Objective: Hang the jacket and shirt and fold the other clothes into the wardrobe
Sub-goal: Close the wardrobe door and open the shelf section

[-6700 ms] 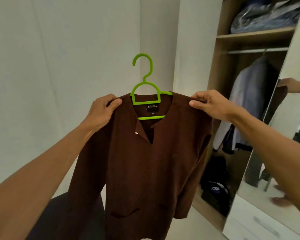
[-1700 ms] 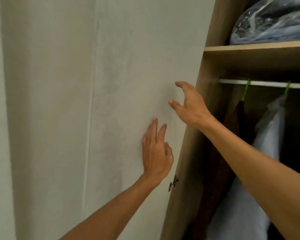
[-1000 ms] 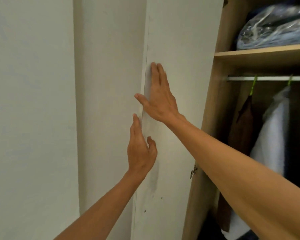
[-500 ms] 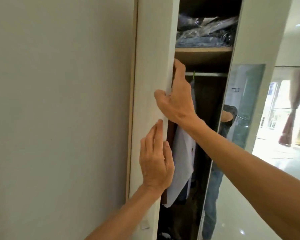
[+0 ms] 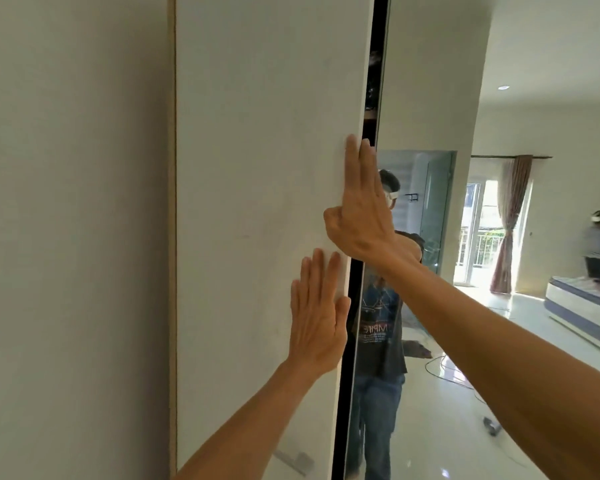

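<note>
Wardrobe door [image 5: 257, 202], white, nearly closed, fills centre; narrow dark gap parts it from mirrored door [image 5: 426, 98] at right. Your right hand [image 5: 361, 216] lies flat along free edge, fingers straight, pressed together. Your left hand [image 5: 317, 313] just below, palm flat on door face, fingers straight. Wardrobe contents too dark to tell

Pale wall [image 5: 66, 237] left; glossy floor [image 5: 520, 306], curtained bright window [image 5: 478, 230], bed [image 5: 575, 306] right.
</note>
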